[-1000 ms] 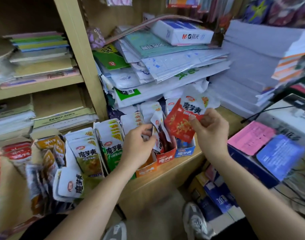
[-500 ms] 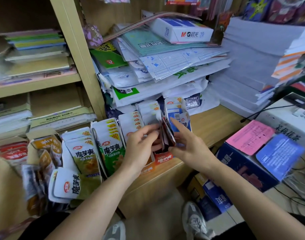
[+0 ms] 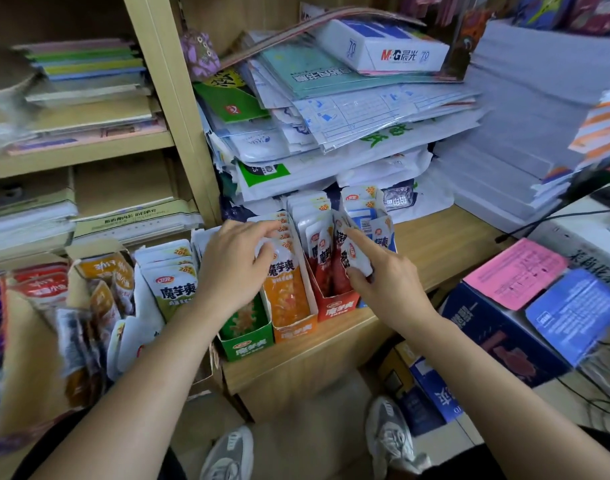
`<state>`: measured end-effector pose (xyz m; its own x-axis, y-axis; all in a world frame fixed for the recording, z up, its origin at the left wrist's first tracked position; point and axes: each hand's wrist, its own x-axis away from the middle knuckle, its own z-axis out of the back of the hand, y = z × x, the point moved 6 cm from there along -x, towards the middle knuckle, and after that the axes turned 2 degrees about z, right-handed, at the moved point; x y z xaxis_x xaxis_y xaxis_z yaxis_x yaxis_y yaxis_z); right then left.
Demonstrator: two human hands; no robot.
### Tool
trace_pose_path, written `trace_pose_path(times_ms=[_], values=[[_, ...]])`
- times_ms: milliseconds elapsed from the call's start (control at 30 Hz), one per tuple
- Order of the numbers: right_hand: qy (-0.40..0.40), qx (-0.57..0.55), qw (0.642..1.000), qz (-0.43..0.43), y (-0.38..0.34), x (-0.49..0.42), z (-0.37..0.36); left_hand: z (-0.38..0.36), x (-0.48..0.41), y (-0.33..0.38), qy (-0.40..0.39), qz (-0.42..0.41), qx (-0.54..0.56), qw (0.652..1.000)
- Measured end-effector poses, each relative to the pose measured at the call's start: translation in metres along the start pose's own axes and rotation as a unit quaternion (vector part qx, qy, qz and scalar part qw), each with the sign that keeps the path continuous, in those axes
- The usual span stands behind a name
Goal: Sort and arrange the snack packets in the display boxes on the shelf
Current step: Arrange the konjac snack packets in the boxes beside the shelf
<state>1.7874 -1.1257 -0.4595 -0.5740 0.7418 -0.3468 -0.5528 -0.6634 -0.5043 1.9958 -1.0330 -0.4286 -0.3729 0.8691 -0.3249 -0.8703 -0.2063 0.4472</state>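
Just left of the red cardboard display box (image 3: 341,308), our left hand (image 3: 234,268) grips the top of a white-and-orange foil snack packet (image 3: 284,282) in the neighbouring orange cardboard box (image 3: 296,330), steadying that row, we judge. Over the red box, our right hand (image 3: 386,278) pinches a white-and-red foil packet (image 3: 357,259), likely to slot it in by flavour. We read "魔芋爽" and "20%" on the packets, and "M&G晨光" on the white paper ream (image 3: 383,46) far above.

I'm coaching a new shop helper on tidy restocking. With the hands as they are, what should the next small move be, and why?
Probably ease the red packet that the right hand pinches down into the red display box. Its white top leans out to the side, while the other red packets stand in a row there. The left hand grips the orange packets next door.
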Motion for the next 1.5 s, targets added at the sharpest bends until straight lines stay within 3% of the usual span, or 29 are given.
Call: trace_pose_path(times_ms=[67,133,300,367,433,533,600,700,767,800,867,933,1033,1100,1233,1500], values=[[-0.006,0.028,1.000,0.006,-0.001,-0.001,-0.001,-0.010,0.000,-0.008,-0.045,-0.024,-0.149,0.988],[-0.006,0.057,0.998,0.027,-0.003,-0.002,-0.003,-0.021,0.002,-0.010,-0.073,-0.034,-0.221,0.972],[-0.068,0.078,0.995,0.015,-0.004,0.005,-0.016,-0.022,-0.005,-0.012,-0.056,-0.022,-0.218,0.974],[-0.040,0.119,0.992,0.000,-0.011,0.014,-0.012,-0.022,-0.007,-0.015,-0.067,-0.017,-0.214,0.974],[0.037,0.129,0.991,0.007,-0.023,0.026,0.001,-0.020,-0.008,-0.016,-0.066,-0.007,-0.180,0.981],[0.140,0.078,0.983,0.091,-0.049,0.049,0.007,-0.009,-0.007,-0.012,-0.037,0.018,-0.064,0.997],[0.103,0.001,0.987,0.121,-0.058,0.061,-0.006,-0.003,-0.002,-0.009,-0.065,0.010,0.033,0.997],[0.026,-0.069,0.993,0.093,-0.056,0.070,-0.027,0.003,0.021,0.000,-0.221,-0.039,0.142,0.964],[0.002,-0.071,0.992,0.100,-0.055,0.072,-0.033,0.006,0.034,0.000,-0.281,-0.049,0.176,0.942],[-0.009,-0.059,0.992,0.110,-0.055,0.072,-0.035,0.008,0.034,-0.002,-0.270,-0.046,0.184,0.944],[-0.029,-0.024,0.991,0.131,-0.059,0.071,-0.039,0.014,0.023,-0.010,-0.172,-0.039,0.155,0.972],[-0.042,-0.009,0.988,0.146,-0.062,0.071,-0.041,0.012,0.009,-0.013,-0.087,-0.059,0.012,0.994],[-0.048,0.003,0.986,0.158,-0.065,0.072,-0.042,-0.008,0.001,-0.012,-0.085,-0.081,-0.204,0.972],[-0.042,0.013,0.986,0.164,-0.066,0.070,-0.040,-0.019,0.000,-0.010,-0.075,-0.088,-0.255,0.960],[-0.035,0.013,0.985,0.166,-0.067,0.068,-0.039,-0.021,-0.006,-0.004,-0.033,-0.072,-0.262,0.962],[-0.026,0.012,0.987,0.161,-0.066,0.070,-0.037,-0.013,-0.014,-0.003,-0.104,-0.013,-0.153,0.983]])
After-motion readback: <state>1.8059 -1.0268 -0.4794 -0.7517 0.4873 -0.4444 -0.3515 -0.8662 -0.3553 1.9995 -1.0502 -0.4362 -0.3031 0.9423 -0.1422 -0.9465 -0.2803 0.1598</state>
